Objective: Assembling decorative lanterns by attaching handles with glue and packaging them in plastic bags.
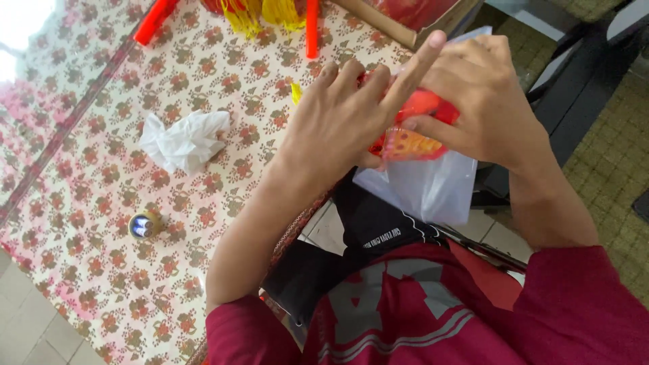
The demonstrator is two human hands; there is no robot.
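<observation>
floral table (101,284); crumpled white tissue (184,140), small round tin (144,225)

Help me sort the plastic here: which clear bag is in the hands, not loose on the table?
The smooth clear bag hanging below both hands, with a red-orange item inside its top. The other, crumpled white one, lies untouched on the floral tablecloth.

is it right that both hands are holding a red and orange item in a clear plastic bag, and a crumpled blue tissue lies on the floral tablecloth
Not quite: the crumpled tissue is white, not blue, as the head view shows. The rest stands: the left hand and right hand hold a red and orange item in a clear plastic bag, beside the floral tablecloth.
</observation>
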